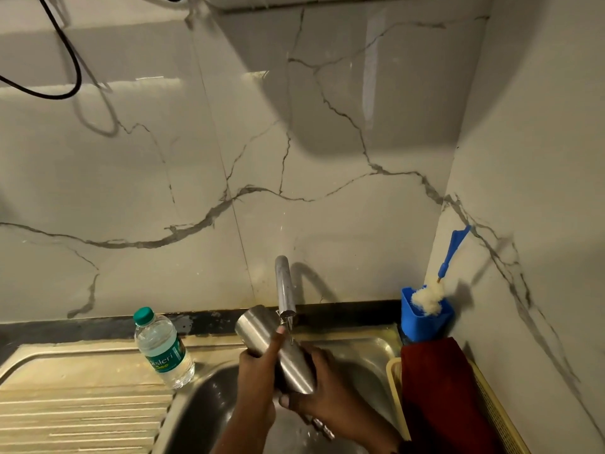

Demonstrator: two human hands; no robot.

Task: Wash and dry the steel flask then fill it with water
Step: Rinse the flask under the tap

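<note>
Steel flask (pixel 278 347) gripped within both hands' fingers (pixel 278 335).

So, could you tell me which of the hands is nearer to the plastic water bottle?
Left. The left hand grips the steel flask beside the plastic water bottle; the right hand holds its far side.

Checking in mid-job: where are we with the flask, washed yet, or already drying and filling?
Still washing. Both hands, left hand and right hand, hold the steel flask tilted over the sink under the running tap. Whether scrubbing is done, I cannot tell; the bottle brush sits in its blue holder. Drying is left: the red cloth lies untouched. Filling comes last.
</note>
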